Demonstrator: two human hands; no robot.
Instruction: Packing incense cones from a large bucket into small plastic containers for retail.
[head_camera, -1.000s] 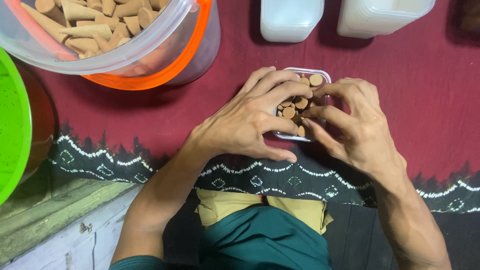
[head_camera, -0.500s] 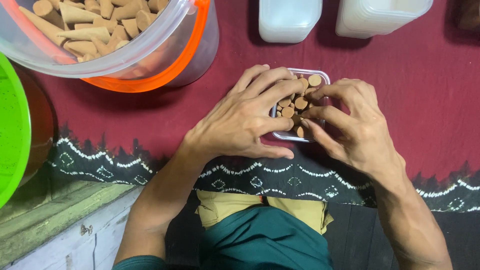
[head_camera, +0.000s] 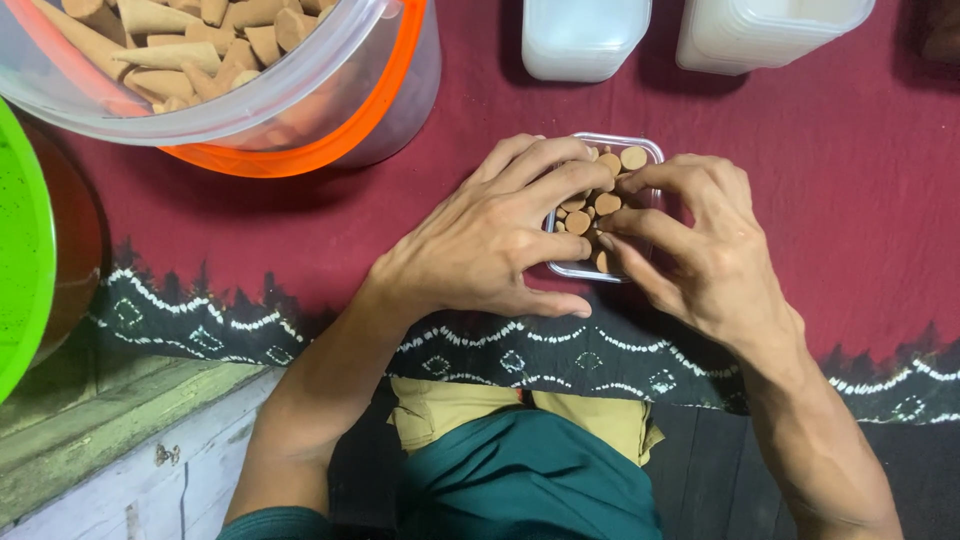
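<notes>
Both hands close over one small clear rectangular container (head_camera: 604, 150) on the dark red cloth (head_camera: 300, 230), and the brown cones (head_camera: 590, 205) inside stand packed upright, flat bases showing as round discs; that arrangement seems meant to fit as many as the container will take. The left hand (head_camera: 490, 240) lies palm down across the container's left side, fingers curled over the rim and onto the cones, thumb stretched flat along the near edge, apparently steadying it; it presses rather than pinches. The right hand (head_camera: 700, 250) comes in from the other side with fingers bent, fingertips (head_camera: 630, 182) meeting among the cones; whether they pinch a single cone I cannot tell. Both forearms rise from the lower frame and converge, wrists slightly cocked. Farther out, a large clear bucket with an orange rim (head_camera: 300, 120) holds loose cones at upper left; two white plastic tubs (head_camera: 585, 40) stand beyond the container; a green lid (head_camera: 20, 260) shows at the left edge.
</notes>
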